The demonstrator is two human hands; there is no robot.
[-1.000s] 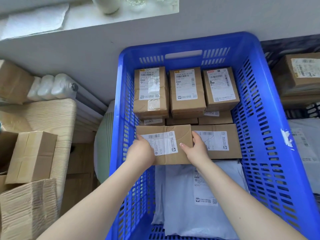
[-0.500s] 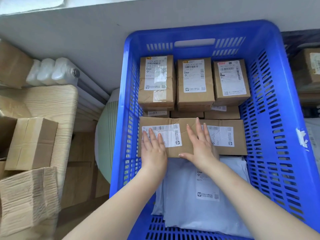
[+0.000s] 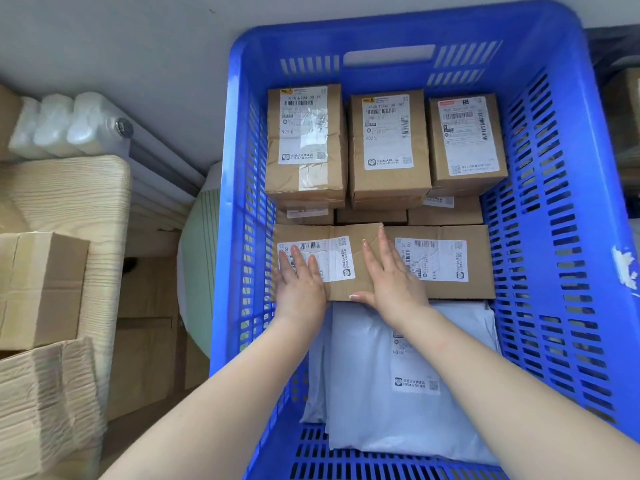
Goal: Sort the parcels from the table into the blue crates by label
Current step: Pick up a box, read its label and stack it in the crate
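Note:
A brown cardboard parcel (image 3: 349, 237) with a white label lies flat inside the blue crate (image 3: 561, 188), in its middle row on the left. My left hand (image 3: 299, 285) rests flat on its label with straight fingers. My right hand (image 3: 391, 275) lies flat on the parcel's right end, fingers straight, thumb at its near edge. A second brown parcel (image 3: 450, 261) lies beside it on the right. Three taller labelled boxes (image 3: 388, 150) stand in the far row. A grey poly mailer (image 3: 398, 375) lies under my forearms at the near end.
On the left, a wood-grain table (image 3: 76, 195) carries plain cardboard boxes (image 3: 41, 289). A white radiator (image 3: 69, 123) runs along the grey wall. A pale green round object (image 3: 197, 265) stands between table and crate. Another crate with parcels shows at the right edge (image 3: 627, 133).
One second ago both hands gripped the parcel's near edge and set it down in the crate. Since then the fingers have straightened and both hands lie flat on top of it.

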